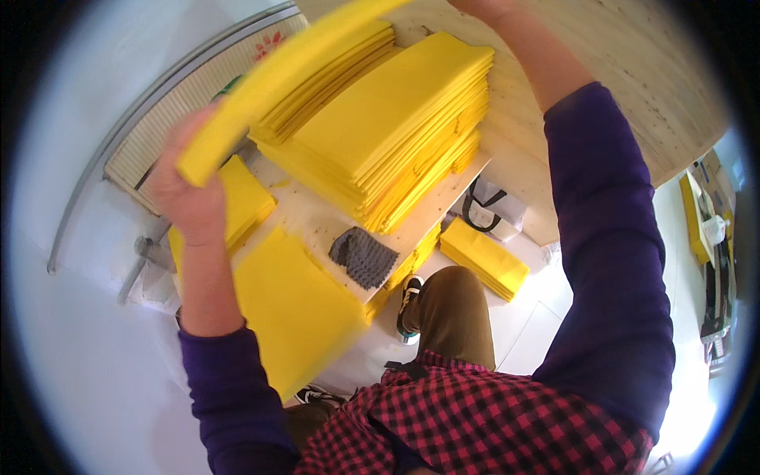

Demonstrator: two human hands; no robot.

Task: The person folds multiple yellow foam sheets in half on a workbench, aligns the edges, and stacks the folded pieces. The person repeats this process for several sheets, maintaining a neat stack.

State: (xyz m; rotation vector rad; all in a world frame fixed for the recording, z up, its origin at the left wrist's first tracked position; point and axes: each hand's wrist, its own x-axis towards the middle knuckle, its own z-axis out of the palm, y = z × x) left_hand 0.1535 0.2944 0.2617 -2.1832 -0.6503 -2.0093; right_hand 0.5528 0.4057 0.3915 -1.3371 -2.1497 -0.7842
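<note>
My left hand (190, 178) is raised at the left, its fingers closed around the near end of a long yellow strip of folded cloth-like material (277, 67). The strip slants up and right past the top edge; motion smears it slightly. My right hand (481, 6) is at the top edge, its fingers cut off, so its grip is hidden. Below the strip stands a tall stack of folded yellow pieces (396, 103) on a pale wooden surface. A broad yellow sheet (293, 309) lies or hangs at the near left; whether it joins another piece I cannot tell.
A crumpled dark grey knitted cloth (364, 257) lies near the surface's edge. Beside my knee, a folded yellow bundle (484, 257) and a white bag with black handles (491, 207) are on the floor. A wooden panel (625, 87) stands right; a metal rail (119, 142) curves left.
</note>
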